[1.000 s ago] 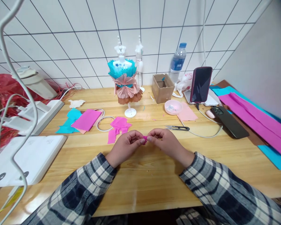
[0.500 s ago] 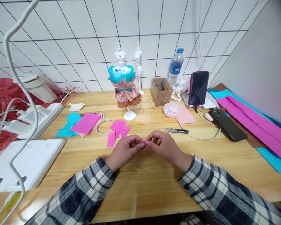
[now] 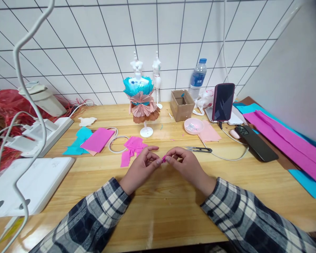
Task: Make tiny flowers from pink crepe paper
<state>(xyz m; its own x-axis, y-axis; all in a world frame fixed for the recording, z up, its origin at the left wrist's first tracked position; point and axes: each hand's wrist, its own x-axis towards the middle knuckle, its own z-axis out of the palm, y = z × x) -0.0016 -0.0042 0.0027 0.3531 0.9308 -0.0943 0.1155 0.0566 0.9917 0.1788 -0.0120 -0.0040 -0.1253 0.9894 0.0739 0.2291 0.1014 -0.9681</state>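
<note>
A small bunched piece of magenta paper is between my fingertips, just above the wooden table. My left hand pinches its left side with the thumb, while the index finger is raised away. On the other side, my right hand grips it between thumb and index finger. Cut magenta paper pieces lie just beyond my left hand. A pair of thread snips rests past my right hand. Behind them stands a mini dress form dressed in ruffled blue, pink and brown paper.
A bare white form, a cardboard box and a water bottle stand along the wall. A pink bead dish sits near two phones. Folded papers and a power strip are left; long paper sheets lie right.
My left index finger has lifted and straightened away from the magenta piece. The piece is tilted slightly and shows more. The whole view has shifted slightly.
</note>
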